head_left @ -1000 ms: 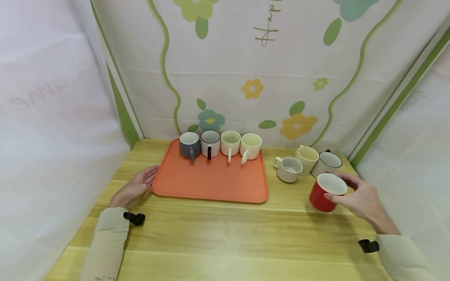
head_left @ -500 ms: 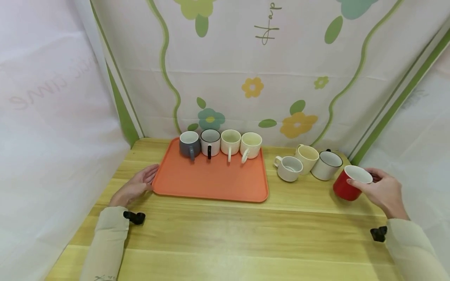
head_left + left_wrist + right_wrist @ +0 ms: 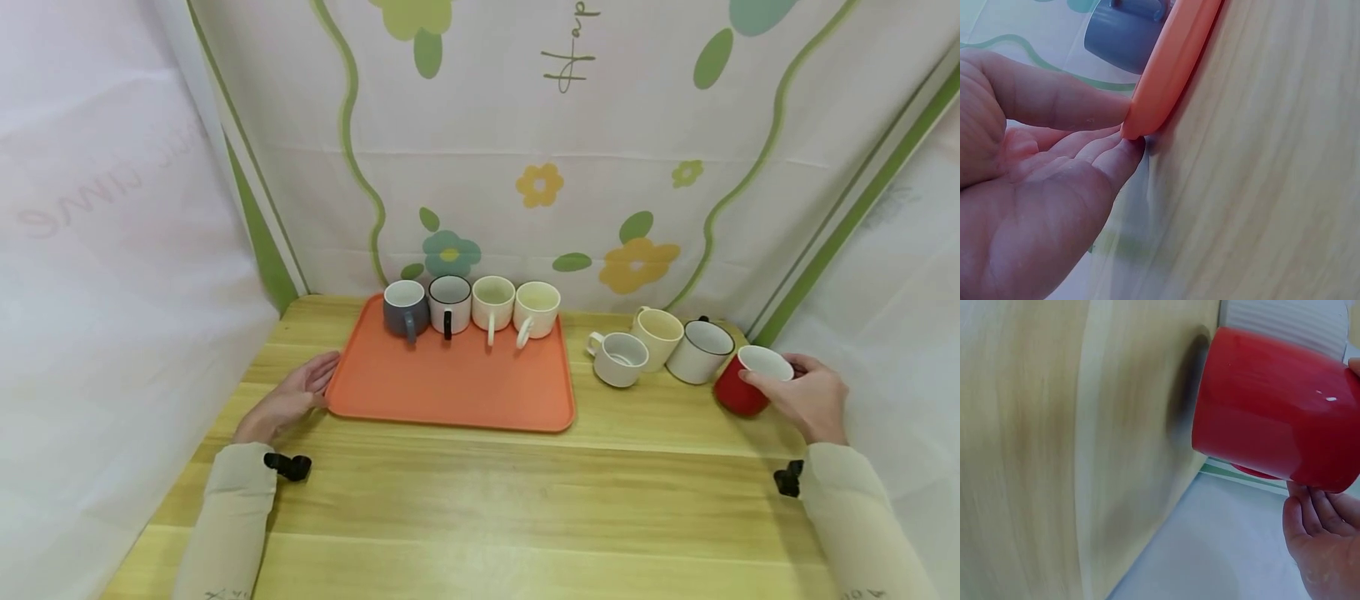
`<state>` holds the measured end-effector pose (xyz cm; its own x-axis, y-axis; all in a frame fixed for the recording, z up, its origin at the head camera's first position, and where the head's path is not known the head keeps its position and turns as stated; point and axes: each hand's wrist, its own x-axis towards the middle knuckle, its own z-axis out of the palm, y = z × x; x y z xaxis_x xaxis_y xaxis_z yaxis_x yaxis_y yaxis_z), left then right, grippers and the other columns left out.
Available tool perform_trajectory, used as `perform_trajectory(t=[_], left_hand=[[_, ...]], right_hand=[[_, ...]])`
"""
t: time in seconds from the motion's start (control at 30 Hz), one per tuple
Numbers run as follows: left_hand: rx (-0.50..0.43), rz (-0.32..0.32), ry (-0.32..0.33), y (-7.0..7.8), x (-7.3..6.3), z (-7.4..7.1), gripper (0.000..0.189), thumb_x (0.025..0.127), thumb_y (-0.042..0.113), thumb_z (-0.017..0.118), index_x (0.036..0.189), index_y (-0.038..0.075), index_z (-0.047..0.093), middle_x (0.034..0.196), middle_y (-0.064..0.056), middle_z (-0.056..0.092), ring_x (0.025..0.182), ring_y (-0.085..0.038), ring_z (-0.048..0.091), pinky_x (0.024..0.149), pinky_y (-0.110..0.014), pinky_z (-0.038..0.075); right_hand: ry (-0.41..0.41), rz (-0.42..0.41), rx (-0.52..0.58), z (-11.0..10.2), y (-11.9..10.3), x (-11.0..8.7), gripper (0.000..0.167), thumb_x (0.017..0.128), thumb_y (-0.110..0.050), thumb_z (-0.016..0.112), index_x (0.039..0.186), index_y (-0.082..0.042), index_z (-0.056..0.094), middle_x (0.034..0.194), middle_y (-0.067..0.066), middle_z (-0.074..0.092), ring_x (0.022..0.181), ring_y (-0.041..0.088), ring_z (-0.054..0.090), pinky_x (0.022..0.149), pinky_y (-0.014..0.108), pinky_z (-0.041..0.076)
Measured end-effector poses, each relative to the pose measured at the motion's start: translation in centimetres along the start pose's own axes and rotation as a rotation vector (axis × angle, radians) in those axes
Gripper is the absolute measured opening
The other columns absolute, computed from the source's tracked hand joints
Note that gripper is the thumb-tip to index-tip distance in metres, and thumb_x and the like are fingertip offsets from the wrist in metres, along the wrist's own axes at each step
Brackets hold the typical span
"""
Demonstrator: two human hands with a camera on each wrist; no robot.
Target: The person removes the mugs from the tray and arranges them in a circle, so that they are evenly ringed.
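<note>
Right fingers (image 3: 1295,520) around red mug (image 3: 1279,409)

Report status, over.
Left hand touches orange rectangular plastic tray. Right hand holds glossy red cylindrical mug, tilted. Black-rimmed white cylindrical mug close beside it, possible obstruction.

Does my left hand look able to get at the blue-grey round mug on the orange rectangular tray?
Probably yes: no other mug stands between your left hand and the blue-grey mug, but the hand pinches the orange tray, so likely must let go first.

The left hand (image 3: 1041,178) touches the orange tray (image 3: 1166,78); 1 blue-grey mug (image 3: 1124,39) shows behind the tray's edge.
</note>
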<state>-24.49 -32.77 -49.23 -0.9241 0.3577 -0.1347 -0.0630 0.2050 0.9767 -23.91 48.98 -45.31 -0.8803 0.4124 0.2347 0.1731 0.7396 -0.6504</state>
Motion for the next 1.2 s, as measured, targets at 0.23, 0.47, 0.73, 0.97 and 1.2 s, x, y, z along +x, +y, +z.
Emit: perform_trajectory(t=[0.23, 0.47, 0.73, 0.97, 1.2], left_hand=[[-0.002, 0.008, 0.001, 0.0, -0.1, 0.1, 0.101, 0.083, -0.024, 0.049, 0.168, -0.002, -0.001, 0.177, -0.024, -0.001, 0.163, -0.047, 0.002, 0.108, -0.007, 0.042], [-0.01, 0.012, -0.003, -0.1, -0.2, 0.2, 0.102, 0.082, -0.024, 0.05, 0.168, -0.002, -0.001, 0.177, -0.025, -0.002, 0.162, -0.048, 0.001, 0.108, -0.007, 0.043], [-0.024, 0.01, -0.005, 0.0, -0.1, 0.1, 0.103, 0.083, -0.024, 0.05, 0.168, -0.002, -0.002, 0.177, -0.025, -0.003, 0.162, -0.047, -0.001, 0.105, -0.005, 0.043], [-0.027, 0.006, -0.008, 0.1, 0.0, 0.1, 0.103, 0.083, -0.025, 0.05, 0.168, -0.002, -0.003, 0.177, -0.025, -0.004, 0.162, -0.048, -0.001, 0.105, -0.006, 0.045], [-0.016, 0.006, -0.011, 0.0, 0.0, 0.1, 0.102, 0.083, -0.025, 0.049, 0.168, -0.003, -0.003, 0.177, -0.026, -0.004, 0.162, -0.049, -0.001, 0.104, -0.005, 0.044]], right_hand=[[0.033, 0.037, 0.006, 1.0, 0.3, -0.2, 0.069, 0.075, -0.049, 0.091, 0.124, -0.005, 0.069, 0.079, -0.033, 0.049, 0.079, -0.002, 0.045, 0.064, 0.018, 0.041], [0.049, 0.058, -0.021, 1.6, -0.2, -0.4, 0.074, 0.074, -0.052, 0.091, 0.126, -0.004, 0.069, 0.086, -0.027, 0.052, 0.079, -0.005, 0.043, 0.067, 0.023, 0.041], [-0.001, 0.01, -0.066, 1.5, -0.9, -0.8, 0.082, 0.082, -0.053, 0.084, 0.134, 0.006, 0.062, 0.127, 0.028, 0.065, 0.101, 0.033, 0.055, 0.073, 0.033, 0.041], [-0.046, -0.174, -0.141, 0.6, -3.5, -1.2, 0.094, 0.087, -0.049, 0.08, 0.145, 0.017, 0.047, 0.138, 0.042, 0.052, 0.123, 0.057, 0.048, 0.094, 0.068, 0.041], [-0.093, -0.324, -0.084, 2.0, -9.0, -2.5, 0.092, 0.085, -0.043, 0.085, 0.148, 0.013, 0.047, 0.141, 0.041, 0.053, 0.13, 0.059, 0.047, 0.104, 0.073, 0.038]])
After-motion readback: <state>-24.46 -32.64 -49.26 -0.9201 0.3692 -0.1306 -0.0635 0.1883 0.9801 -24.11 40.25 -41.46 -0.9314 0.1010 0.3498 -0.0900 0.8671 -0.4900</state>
